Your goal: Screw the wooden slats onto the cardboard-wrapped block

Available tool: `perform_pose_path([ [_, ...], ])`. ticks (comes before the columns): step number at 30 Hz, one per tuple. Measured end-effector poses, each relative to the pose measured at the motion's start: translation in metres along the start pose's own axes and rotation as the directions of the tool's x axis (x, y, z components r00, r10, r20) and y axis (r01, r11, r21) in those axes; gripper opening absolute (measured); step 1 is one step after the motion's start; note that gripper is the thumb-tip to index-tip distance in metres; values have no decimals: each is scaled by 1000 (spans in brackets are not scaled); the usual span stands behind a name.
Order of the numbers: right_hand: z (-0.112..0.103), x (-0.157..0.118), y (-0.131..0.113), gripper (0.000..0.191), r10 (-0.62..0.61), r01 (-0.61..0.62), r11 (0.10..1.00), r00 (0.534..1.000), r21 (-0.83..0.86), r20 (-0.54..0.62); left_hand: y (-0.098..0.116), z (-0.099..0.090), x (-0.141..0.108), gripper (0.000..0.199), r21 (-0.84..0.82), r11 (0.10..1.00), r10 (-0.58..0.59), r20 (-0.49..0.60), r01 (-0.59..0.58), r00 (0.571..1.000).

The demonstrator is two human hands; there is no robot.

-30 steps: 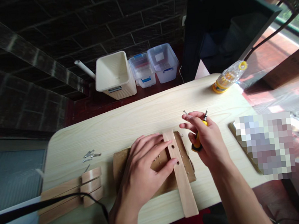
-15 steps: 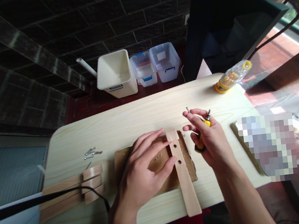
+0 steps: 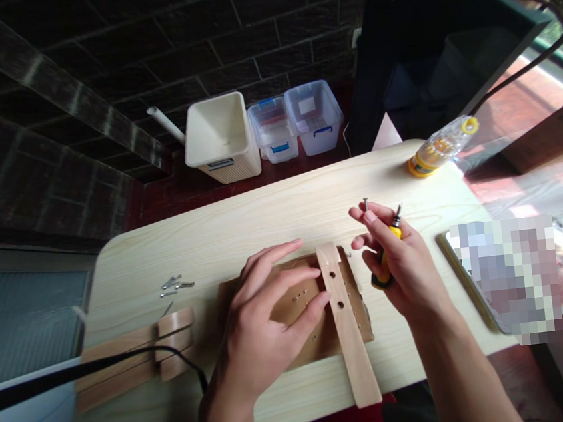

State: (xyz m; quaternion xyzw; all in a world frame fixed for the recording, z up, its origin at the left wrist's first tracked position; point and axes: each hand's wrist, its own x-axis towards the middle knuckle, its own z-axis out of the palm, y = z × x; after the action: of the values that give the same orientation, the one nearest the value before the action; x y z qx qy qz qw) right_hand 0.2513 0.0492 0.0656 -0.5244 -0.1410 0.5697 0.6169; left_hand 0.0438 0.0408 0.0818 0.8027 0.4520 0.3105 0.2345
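Note:
My left hand [image 3: 262, 317] is spread over a brown cardboard piece [image 3: 296, 303], its fingertips at the left edge of a wooden strip [image 3: 350, 345]. Two dark holes show in the strip, which lies across the cardboard with its lower end past the table edge. My right hand [image 3: 400, 259] pinches a screw [image 3: 366, 204] between thumb and finger, head up. The same hand holds a yellow and black screwdriver [image 3: 384, 260] against the palm, tip pointing up. Several loose screws [image 3: 173, 286] lie on the table to the left.
More wooden pieces [image 3: 126, 361] lie at the left under a black strap. A clear bottle with yellow ends [image 3: 440, 147] is at the table's back right. A phone-like slab [image 3: 470, 285] lies at right. Bins [image 3: 221, 137] stand behind the table [image 3: 202, 226].
The screw in my right hand now stands more upright. My left hand has shifted slightly left, and its fingers are more raised and apart.

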Motion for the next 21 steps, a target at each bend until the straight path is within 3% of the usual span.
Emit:
perform_pose_path([
  [4,-4,-5,-5,34,-5,8,1000,995,-29,99,-1,-4,-2,20,-62,998,-8,-145,-1,989],
  [8,-13,-12,-9,30,63,-31,990,969,-137,238,1,-3,-5,21,-157,988,-32,-246,-8,969],
  [14,-20,-21,-18,25,56,65,961,907,-270,418,14,-2,-6,30,-307,950,-15,-206,-50,978],
  [21,-15,-27,-20,22,83,139,930,822,-339,564,26,-1,0,19,-317,945,8,-226,-81,974],
])
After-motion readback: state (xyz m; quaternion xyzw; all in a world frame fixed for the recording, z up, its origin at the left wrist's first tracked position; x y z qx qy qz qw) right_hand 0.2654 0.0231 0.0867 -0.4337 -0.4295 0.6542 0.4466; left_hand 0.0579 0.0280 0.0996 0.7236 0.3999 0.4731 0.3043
